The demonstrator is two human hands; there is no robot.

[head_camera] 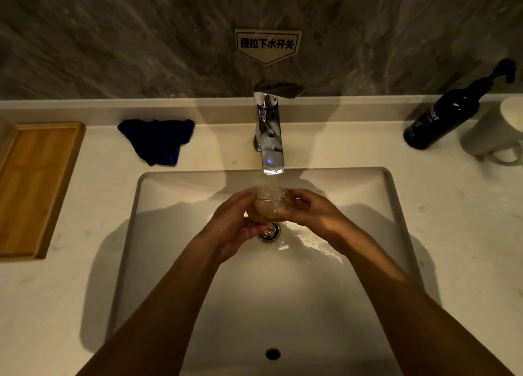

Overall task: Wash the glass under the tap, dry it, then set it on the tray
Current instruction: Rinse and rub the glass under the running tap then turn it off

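A clear glass (270,206) is held over the white sink (169,194), right under the chrome tap (268,132), and water runs from the spout onto it. My left hand (233,225) cups the glass from the left and below. My right hand (314,214) grips it from the right. Just under the glass lies the drain (270,232). A dark blue cloth (158,141) is crumpled on the counter left of the tap. The wooden tray (34,186) rests at the far left of the counter.
A black pump bottle (450,109) and a white mug (498,132) stand on the counter at the right. A marble wall with a small sign (267,45) rises behind the tap. An overflow hole (273,354) sits in the sink's near wall.
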